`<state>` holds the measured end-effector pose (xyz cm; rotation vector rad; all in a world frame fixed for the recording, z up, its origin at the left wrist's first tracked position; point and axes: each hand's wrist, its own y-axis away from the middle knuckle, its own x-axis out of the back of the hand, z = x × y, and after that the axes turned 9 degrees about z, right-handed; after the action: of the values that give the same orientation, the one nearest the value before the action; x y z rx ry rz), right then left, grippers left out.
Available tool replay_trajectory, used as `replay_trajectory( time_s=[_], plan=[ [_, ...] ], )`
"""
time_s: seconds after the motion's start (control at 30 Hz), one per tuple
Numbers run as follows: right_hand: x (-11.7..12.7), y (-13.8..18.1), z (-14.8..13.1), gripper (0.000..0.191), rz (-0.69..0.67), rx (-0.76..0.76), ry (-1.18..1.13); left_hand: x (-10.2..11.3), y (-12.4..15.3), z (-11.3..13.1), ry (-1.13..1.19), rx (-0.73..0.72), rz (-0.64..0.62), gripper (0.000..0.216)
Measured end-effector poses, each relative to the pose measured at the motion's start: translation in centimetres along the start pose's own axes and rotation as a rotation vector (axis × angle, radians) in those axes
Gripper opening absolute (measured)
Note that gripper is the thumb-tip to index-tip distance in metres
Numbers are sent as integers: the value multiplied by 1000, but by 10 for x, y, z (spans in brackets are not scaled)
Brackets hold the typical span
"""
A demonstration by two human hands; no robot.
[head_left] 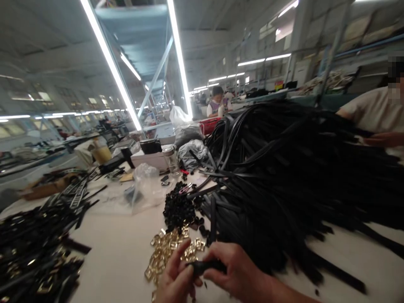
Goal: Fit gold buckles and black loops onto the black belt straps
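Low in the middle of the head view, both of my hands meet at a black strap point(208, 266). My right hand point(236, 265) is closed round the strap from the right. The thumb of my left hand point(176, 275) presses on the strap's left end, with one finger raised. Motion blurs the fingers, and any small part between them is hidden. Just behind my hands lies a heap of gold buckles point(162, 252). Farther back is a pile of small black loops point(179, 206). To the right, a large mound of black straps point(271, 176) spreads over the table.
Finished-looking black straps with gold buckles point(34, 248) are heaped at the left. A clear plastic bag point(145, 185), a glass jar point(171, 160) and a white box point(148, 162) stand farther back. Another person point(375, 109) sits beyond the mound at the right.
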<state>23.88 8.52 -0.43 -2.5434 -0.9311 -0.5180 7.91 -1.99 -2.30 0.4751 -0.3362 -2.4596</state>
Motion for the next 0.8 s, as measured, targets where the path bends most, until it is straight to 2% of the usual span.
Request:
replay_trajectory(
  time_s=[0.07, 0.37, 0.43, 0.53, 0.6, 0.8],
  plan=[
    [-2, -2, 4, 6, 2, 7, 25, 1, -3, -2, 53, 6, -25, 84],
    [3, 0, -1, 6, 2, 118, 125, -1, 4, 3, -36, -24, -81, 55],
    [2, 2, -1, 5, 6, 146, 160, -1, 5, 5, -153, -128, -67, 41],
    [0, 4, 0, 3, 5, 181, 225, -3, 6, 10, -430, -423, -104, 14],
    [-4, 5, 2, 5, -4, 196, 269, -6, 8, 13, -559, -560, -143, 9],
    [-6, 4, 2, 4, 13, 197, 262, -13, 18, 19, -500, -674, -66, 15]
  ],
)
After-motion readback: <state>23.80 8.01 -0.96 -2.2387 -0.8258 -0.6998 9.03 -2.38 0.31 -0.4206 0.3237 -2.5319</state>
